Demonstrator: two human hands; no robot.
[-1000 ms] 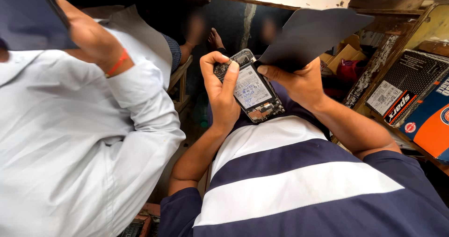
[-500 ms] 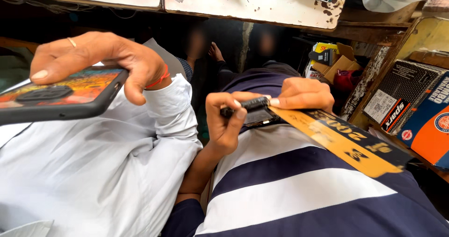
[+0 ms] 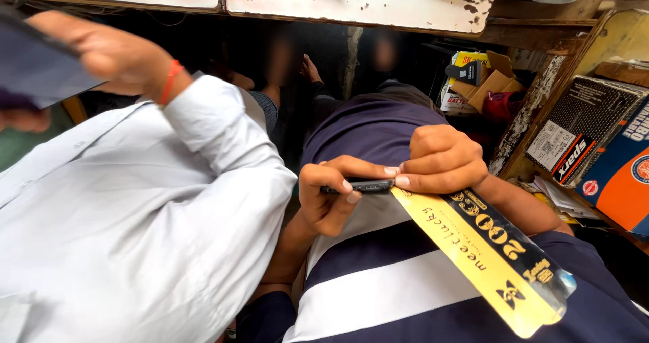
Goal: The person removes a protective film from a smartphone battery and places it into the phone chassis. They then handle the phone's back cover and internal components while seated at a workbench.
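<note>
the phone (image 3: 362,186) sits edge-on to the camera, low in the middle of the scene just above the person's lap, so only its thin dark side shows; held flat like this, the seam along its edge seems to be what the fingers are working at. the left hand (image 3: 331,197) cradles it from the left and below, fingers curled round the near end and the thumb pressed on the underside, a firm grasp that looks meant to steady the slab. the right hand (image 3: 443,160) comes over from the right, knuckles up, fingers bent tight so the fingertips (image 3: 400,179) pinch the phone's far edge; the same hand also traps a long yellow and black packet (image 3: 487,258) under its palm, and the packet slants down to the near right across the striped navy shirt (image 3: 378,295), probably kept there to stay within reach. neither hand is slack, both are closed on the phone. on the left a second person in a white sleeve (image 3: 135,214) raises a hand (image 3: 108,55) with an orange wristband, holding a dark flat thing that is cut off by the picture's edge. far behind runs a chipped white bench edge (image 3: 351,5), and stacked cardboard boxes (image 3: 595,147) stand on the right.
</note>
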